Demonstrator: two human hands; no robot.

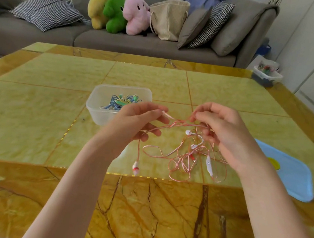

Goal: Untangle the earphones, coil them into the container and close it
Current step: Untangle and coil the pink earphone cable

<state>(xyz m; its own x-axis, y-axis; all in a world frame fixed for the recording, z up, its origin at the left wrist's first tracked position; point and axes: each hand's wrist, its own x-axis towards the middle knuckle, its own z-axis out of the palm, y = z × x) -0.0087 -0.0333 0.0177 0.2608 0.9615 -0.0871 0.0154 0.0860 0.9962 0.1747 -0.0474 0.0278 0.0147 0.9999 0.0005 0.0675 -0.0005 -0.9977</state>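
Observation:
Pink and white earphones (182, 159) hang in a tangle between my hands, with loops lying on the yellow table (57, 125). My left hand (140, 123) pinches one strand, and an earbud (135, 167) dangles below it. My right hand (221, 132) pinches the cable at a twisted knot near the middle. The inline remote (209, 166) hangs under my right hand. A clear plastic container (99, 112) stands open behind my left hand, with blue and green earphones (122, 101) coiled inside. Its light blue lid (292, 172) lies flat at the right.
A grey sofa (140, 43) with cushions, three plush toys (118, 13) and a woven bag (168, 19) runs along the far side. A small plastic box (266, 75) sits on the floor past the table's far right corner.

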